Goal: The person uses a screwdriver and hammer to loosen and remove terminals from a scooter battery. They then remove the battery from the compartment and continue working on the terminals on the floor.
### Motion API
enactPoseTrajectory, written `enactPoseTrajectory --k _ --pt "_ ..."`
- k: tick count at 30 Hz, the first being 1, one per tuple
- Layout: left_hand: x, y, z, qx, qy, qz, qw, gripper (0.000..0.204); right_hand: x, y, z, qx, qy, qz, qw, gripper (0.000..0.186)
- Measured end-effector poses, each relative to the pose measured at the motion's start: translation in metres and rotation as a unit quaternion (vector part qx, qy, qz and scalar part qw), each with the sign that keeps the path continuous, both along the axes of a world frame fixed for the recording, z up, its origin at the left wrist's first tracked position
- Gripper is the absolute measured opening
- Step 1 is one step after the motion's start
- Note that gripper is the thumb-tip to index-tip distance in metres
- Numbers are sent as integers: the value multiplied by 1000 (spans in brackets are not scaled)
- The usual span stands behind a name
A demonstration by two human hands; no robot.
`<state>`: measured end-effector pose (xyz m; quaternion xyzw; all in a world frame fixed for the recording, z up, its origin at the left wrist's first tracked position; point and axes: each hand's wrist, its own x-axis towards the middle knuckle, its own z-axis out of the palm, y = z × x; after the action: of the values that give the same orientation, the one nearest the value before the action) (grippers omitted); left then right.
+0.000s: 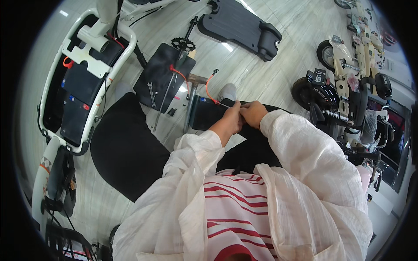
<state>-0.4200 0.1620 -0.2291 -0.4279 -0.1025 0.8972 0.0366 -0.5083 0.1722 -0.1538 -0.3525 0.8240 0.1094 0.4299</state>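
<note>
Both my hands meet just right of centre, over my right leg and close to the end of a black battery pack with a blue label. My left hand is closed, its fingertips pinched near an orange cable that loops up from the pack to a small black connector. Against it, my right hand is closed too, thumb and fingers pressed together. What lies between the fingertips is hidden or too small to make out. A hammer with a brownish head and metal handle lies beside the pack.
A black panel on the floor carries a wrench, a long thin rod and a chainring. A white bike frame with batteries stands left. A black footboard lies ahead; several small electric bikes stand right.
</note>
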Motion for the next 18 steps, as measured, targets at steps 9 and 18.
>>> enactPoseTrajectory --k 9,18 --pt "-1 40 -42 25 6 108 994 27 20 -7 17 18 26 75 997 33" --pt "8 46 -45 9 49 189 981 27 32 -4 18 36 72 224 971 34"
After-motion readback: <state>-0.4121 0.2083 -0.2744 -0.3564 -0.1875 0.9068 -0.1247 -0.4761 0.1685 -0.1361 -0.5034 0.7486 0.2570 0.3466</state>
